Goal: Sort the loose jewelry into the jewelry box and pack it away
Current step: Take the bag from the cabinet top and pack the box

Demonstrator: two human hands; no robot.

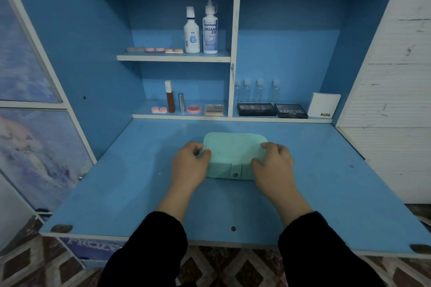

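With the jewelry box [234,155] closed and snapped on the tabletop [326,193], left hand [190,165] and right hand [274,163] grip its ends; stowing likely follows.

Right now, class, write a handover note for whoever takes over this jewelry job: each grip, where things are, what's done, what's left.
Left grip holds the left end of the jewelry box; right grip holds its right end.
The box sits closed on the blue desk, snap tab down over its front.
Done, apparently: no loose jewelry in view.
Left: put the box away; where is not shown.
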